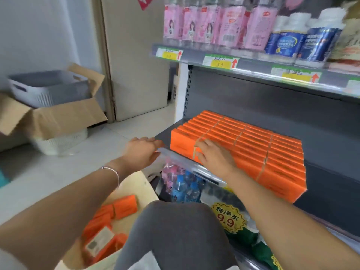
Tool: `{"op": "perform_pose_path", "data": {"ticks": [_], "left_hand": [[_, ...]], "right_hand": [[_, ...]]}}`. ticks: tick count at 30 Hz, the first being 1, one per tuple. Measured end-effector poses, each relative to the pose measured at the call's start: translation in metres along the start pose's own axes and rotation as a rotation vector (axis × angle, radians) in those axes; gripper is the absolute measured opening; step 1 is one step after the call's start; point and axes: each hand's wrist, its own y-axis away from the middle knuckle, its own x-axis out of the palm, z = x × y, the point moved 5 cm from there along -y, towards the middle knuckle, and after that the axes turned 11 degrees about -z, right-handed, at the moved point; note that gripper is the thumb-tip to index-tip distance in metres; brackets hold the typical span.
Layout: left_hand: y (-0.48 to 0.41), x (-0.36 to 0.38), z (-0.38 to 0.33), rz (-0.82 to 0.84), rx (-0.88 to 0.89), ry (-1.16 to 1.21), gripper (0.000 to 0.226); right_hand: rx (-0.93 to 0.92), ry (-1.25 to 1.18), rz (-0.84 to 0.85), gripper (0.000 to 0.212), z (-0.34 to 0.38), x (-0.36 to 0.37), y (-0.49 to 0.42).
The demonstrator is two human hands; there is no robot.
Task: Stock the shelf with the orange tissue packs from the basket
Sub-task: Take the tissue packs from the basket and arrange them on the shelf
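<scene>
Orange tissue packs (251,145) lie side by side in several banded rows on the grey middle shelf (323,152). My right hand (212,155) rests with spread fingers on the front left of the rows, touching the leftmost packs. My left hand (141,151) hovers open at the shelf's left front corner, holding nothing. More orange tissue packs (115,211) lie in the beige basket (136,184) at the lower left, beside my grey-clad knee (175,230).
The upper shelf holds pink packs (204,26) and blue-labelled rolls (303,39) above price tags. Bottled water (185,186) sits under the tissue shelf. A cardboard box (54,117) with a grey basket (48,86) stands on the floor to the left.
</scene>
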Motion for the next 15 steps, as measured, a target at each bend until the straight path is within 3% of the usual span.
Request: {"op": "perform_pose_path", "data": {"ticks": [5,15], "left_hand": [[0.074,0.038,0.105,0.111,-0.239,-0.083,0.034],[0.131,0.169,0.170,0.318,-0.453,-0.008,0.034]], "right_hand": [[-0.136,-0.085,0.123,0.033,0.076,0.064,-0.031],[-0.334,-0.162,0.436,0.035,0.157,0.220,-0.070]]}}
